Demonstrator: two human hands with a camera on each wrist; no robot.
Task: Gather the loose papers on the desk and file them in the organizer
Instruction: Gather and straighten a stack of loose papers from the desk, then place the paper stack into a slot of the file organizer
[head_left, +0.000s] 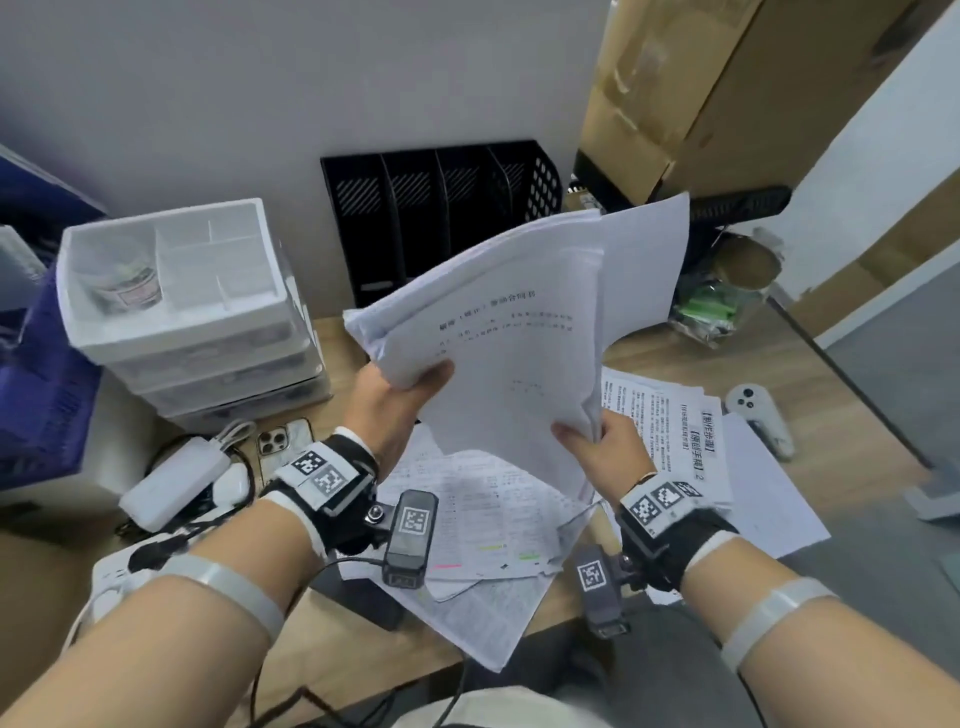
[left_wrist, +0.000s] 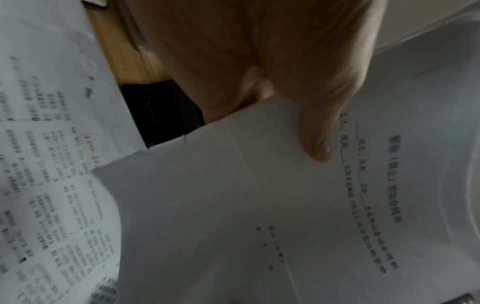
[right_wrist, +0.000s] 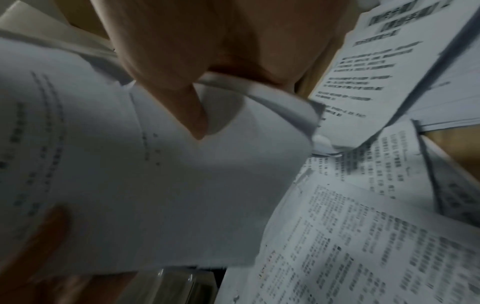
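Note:
Both hands hold a thick stack of white printed papers tilted up above the desk. My left hand grips its near left edge, thumb on top. My right hand pinches its near right corner. The stack fills the left wrist view under the thumb, and the stack bends under my right thumb. The black slotted organizer stands upright against the wall behind the stack, its compartments looking empty. More loose papers lie on the wooden desk beneath my hands, and another loose pile lies to the right.
A white drawer unit stands at the left. A phone, a white charger and cables lie near it. A clear container and a white controller sit at the right. A cardboard box leans behind.

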